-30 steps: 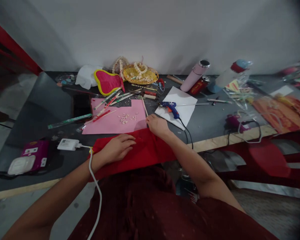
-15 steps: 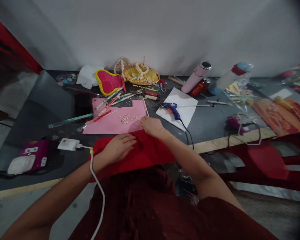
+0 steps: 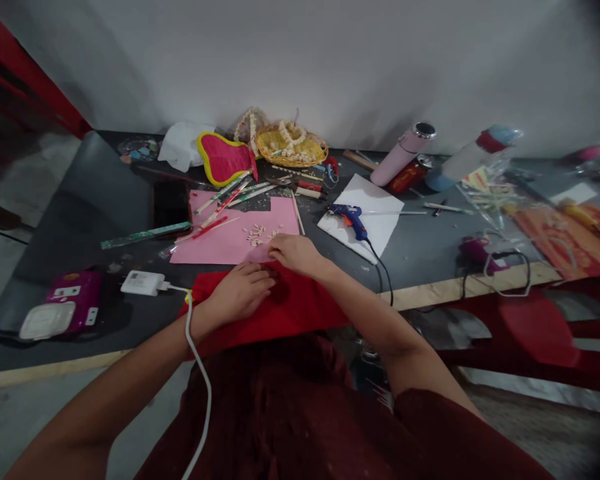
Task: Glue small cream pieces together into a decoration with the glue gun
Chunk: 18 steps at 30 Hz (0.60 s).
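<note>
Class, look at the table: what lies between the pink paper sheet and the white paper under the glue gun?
In the head view, a thin wooden stick lies between pink sheet and white paper.

Blue glue gun (image 3: 349,217) on white sheet (image 3: 375,207)

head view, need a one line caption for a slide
Both hands, left hand and right hand, rest on a red cloth at the table edge, beside a pink sheet scattered with small shells.

Left hand (image 3: 240,292) and right hand (image 3: 295,253) rest on red cloth (image 3: 300,310); pink paper (image 3: 233,240) lies at twelve o'clock on the worktop (image 3: 80,220).
</note>
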Available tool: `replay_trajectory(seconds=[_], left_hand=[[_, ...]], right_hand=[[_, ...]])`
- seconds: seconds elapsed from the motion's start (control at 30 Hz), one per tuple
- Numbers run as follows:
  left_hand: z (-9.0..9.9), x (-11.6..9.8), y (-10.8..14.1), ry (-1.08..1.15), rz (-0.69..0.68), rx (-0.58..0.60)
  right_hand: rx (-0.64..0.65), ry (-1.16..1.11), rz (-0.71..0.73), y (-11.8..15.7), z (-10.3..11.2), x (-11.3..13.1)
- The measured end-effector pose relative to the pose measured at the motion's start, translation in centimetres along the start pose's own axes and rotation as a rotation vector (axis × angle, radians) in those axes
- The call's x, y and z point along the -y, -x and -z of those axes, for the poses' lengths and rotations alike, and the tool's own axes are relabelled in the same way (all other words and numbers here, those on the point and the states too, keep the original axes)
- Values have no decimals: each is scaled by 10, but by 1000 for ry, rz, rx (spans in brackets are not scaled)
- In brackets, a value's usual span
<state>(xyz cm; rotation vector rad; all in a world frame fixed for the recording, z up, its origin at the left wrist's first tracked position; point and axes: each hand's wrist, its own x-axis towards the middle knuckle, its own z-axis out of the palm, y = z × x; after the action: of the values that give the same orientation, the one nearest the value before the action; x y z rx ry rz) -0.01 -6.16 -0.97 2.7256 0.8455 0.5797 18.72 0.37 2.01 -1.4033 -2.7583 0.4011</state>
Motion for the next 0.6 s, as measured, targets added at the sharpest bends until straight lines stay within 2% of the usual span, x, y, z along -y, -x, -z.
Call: replay_trajectory(seconds=[0.1,0.17,0.37,0.6], left_hand=[[1,0,-1,2,0,-1],[1,0,-1,10,7,-7],[-3,3,1,53,-21,-56],[-4,4,2,42,10,-33]], right_hand=[[29,83,-28,-1,-3,4],[5,101,-56,0,-2,3],[-217,-7,-239,10,12,-24],[-163,-22,-208,30,9,-44]])
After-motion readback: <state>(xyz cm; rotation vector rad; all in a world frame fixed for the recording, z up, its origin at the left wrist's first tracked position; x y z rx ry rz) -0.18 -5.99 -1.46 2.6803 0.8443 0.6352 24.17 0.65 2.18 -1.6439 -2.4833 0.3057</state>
